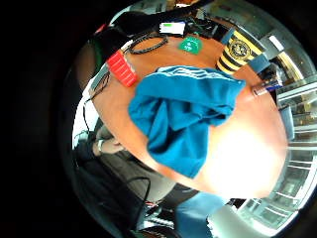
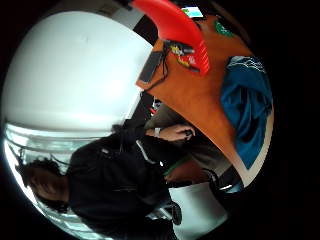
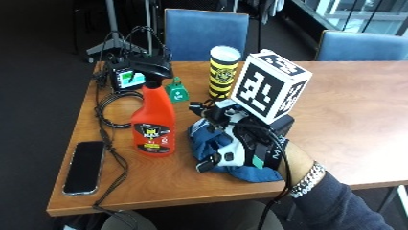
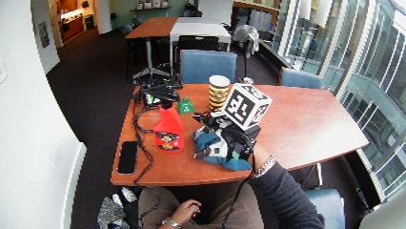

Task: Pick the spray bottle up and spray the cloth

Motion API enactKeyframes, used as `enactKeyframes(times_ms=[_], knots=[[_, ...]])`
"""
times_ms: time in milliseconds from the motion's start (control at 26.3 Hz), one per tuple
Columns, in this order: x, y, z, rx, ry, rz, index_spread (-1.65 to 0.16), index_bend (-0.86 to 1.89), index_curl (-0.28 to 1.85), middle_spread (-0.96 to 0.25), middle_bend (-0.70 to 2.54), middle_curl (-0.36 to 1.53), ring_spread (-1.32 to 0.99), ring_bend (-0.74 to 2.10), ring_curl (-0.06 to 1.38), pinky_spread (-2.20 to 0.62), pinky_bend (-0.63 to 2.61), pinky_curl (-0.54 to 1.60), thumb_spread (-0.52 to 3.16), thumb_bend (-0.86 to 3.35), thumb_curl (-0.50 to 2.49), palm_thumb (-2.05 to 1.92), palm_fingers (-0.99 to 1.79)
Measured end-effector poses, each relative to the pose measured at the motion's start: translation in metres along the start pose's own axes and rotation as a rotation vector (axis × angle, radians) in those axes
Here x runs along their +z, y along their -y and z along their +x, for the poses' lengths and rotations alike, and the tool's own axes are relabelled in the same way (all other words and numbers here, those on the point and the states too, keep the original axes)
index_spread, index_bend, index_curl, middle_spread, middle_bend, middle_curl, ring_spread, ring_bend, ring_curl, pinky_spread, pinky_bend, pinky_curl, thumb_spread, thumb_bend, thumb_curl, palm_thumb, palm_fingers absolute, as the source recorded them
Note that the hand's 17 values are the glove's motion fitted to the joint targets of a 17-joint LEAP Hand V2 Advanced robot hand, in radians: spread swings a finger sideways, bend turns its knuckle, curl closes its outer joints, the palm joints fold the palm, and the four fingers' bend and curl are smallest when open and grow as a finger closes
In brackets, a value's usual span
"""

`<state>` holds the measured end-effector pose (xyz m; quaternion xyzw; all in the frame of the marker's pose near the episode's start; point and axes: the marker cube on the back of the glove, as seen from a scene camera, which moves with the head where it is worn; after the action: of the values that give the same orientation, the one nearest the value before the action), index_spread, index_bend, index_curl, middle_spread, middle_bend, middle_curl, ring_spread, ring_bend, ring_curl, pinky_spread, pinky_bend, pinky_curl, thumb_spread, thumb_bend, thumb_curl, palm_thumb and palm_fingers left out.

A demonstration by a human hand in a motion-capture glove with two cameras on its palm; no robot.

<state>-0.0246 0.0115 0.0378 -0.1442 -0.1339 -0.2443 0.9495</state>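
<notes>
Spray bottle [image 3: 153, 125] stood upright on desk [image 3: 357, 110], just left of blue cloth [image 3: 210, 139]. Gloved right hand [image 3: 245, 143] hovered over cloth, apart from bottle; couldn't tell fingers' state.

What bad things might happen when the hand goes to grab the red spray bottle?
The spray bottle stands upright beside the blue cloth, so a sideways bump from the gloved right hand might tip it. A phone and black cable lie close by, and stray spray could wet them.
</notes>
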Motion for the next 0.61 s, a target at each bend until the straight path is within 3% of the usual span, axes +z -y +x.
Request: enactKeyframes(times_ms=[609], knots=[[0.01, -0.056, -0.042, -0.046, -0.107, -0.026, -0.39, 0.11, 0.23, -0.1, 0.28, 0.37, -0.06, 0.41, 0.34, 0.24, 0.31, 0.35, 0.89, -0.04, 0.35, 0.23, 0.4]])
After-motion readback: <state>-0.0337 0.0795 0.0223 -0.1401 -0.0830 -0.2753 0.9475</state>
